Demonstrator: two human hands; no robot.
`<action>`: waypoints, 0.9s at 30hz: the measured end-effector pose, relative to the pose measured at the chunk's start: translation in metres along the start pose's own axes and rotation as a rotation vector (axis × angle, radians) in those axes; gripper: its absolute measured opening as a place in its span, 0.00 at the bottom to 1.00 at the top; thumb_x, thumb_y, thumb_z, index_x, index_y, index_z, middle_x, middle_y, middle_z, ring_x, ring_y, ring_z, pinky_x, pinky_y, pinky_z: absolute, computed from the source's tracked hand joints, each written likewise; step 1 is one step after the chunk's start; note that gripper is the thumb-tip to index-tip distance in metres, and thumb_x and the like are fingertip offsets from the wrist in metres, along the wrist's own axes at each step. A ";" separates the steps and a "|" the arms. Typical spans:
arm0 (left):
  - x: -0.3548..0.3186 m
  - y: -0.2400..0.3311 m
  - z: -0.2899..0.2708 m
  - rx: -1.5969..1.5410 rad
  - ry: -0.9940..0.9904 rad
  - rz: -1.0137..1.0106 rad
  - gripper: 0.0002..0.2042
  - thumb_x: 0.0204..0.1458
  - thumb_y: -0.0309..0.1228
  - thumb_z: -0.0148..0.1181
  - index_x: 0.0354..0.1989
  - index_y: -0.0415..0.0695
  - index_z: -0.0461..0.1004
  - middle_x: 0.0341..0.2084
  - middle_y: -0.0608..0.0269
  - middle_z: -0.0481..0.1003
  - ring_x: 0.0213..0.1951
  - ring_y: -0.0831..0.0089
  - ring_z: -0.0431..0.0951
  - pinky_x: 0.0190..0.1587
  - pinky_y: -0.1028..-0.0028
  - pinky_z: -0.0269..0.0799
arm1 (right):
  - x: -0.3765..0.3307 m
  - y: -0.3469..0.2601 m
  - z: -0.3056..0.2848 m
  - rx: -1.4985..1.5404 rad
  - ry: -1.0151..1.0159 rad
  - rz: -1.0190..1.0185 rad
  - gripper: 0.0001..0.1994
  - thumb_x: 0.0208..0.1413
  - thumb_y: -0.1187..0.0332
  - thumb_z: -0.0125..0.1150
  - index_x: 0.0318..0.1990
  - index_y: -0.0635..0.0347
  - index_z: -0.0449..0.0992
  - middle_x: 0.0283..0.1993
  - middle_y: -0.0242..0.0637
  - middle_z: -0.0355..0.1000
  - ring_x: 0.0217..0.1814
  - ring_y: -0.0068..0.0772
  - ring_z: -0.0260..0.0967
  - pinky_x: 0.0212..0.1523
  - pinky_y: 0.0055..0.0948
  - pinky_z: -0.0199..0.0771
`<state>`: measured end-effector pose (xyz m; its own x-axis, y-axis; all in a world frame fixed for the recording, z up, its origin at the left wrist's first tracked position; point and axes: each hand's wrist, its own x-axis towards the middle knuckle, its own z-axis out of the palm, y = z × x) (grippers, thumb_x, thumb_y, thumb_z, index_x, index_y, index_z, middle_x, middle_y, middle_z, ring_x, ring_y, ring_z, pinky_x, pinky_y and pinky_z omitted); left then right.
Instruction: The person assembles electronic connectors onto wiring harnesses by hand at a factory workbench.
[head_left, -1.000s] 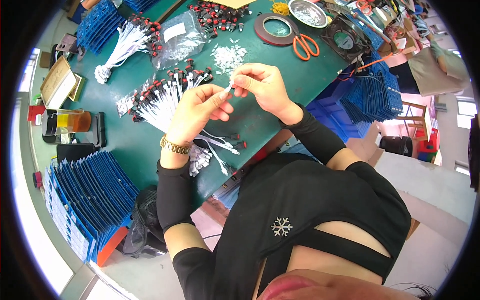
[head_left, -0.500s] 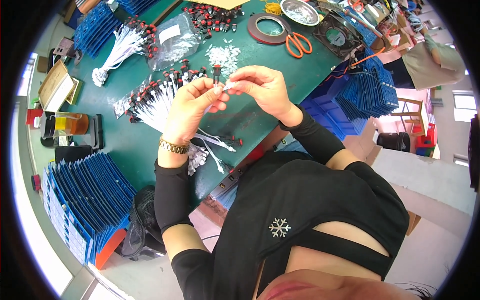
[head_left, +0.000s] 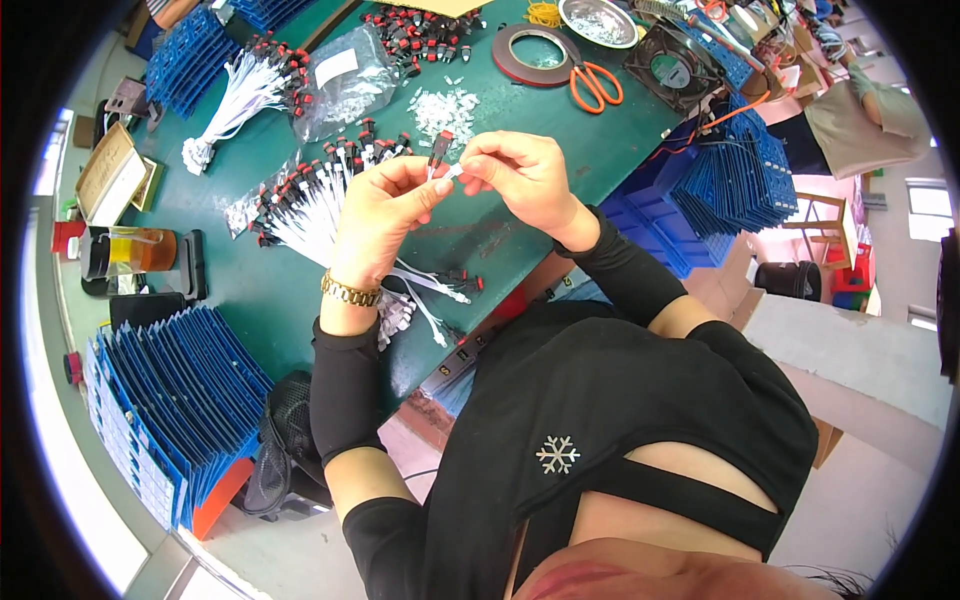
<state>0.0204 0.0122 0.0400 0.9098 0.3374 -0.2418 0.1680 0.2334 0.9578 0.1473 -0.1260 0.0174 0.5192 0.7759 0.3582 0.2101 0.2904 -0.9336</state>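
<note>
In the head view, the black plug (head_left: 440, 150) has been tilted rightward; in the earlier frame it was nearly upright. It is gripped by the left hand (head_left: 375, 215), thumb against fingers. A small white piece (head_left: 453, 172) is pinched in the right hand (head_left: 525, 180), so both are presented together, nearer than the white heap (head_left: 442, 110). Whether they are joined cannot be told.

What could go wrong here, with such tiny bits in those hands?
Two things, perhaps. The small white piece pinched between the left hand and right hand could slip and get lost among the pile of small whitish bits just beyond. The gold wristband lies close to loose white cables near the table edge, so it might snag one.
</note>
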 end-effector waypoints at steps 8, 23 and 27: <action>0.002 0.002 0.005 0.107 0.039 0.047 0.09 0.48 0.30 0.62 0.33 0.37 0.76 0.21 0.70 0.74 0.20 0.88 0.67 0.24 0.87 0.62 | 0.003 0.000 -0.003 0.038 -0.013 0.063 0.05 0.54 0.74 0.54 0.33 0.69 0.73 0.28 0.35 0.71 0.25 0.20 0.69 0.25 0.18 0.69; -0.001 -0.002 0.008 -0.286 0.119 0.024 0.05 0.47 0.28 0.61 0.27 0.41 0.73 0.16 0.73 0.69 0.13 0.89 0.55 0.16 0.86 0.45 | 0.006 -0.027 -0.012 0.349 0.120 0.094 0.07 0.55 0.72 0.54 0.34 0.70 0.73 0.29 0.41 0.73 0.20 0.22 0.68 0.20 0.17 0.67; 0.002 -0.001 0.005 -0.287 0.090 0.049 0.06 0.48 0.28 0.60 0.23 0.44 0.70 0.16 0.74 0.68 0.14 0.89 0.56 0.17 0.86 0.47 | 0.005 -0.025 -0.008 0.276 0.063 0.174 0.08 0.54 0.71 0.55 0.34 0.69 0.73 0.28 0.40 0.73 0.19 0.21 0.68 0.19 0.15 0.65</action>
<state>0.0243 0.0084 0.0394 0.8747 0.4311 -0.2216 -0.0012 0.4591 0.8884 0.1509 -0.1337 0.0424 0.5798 0.7935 0.1848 -0.1146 0.3040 -0.9458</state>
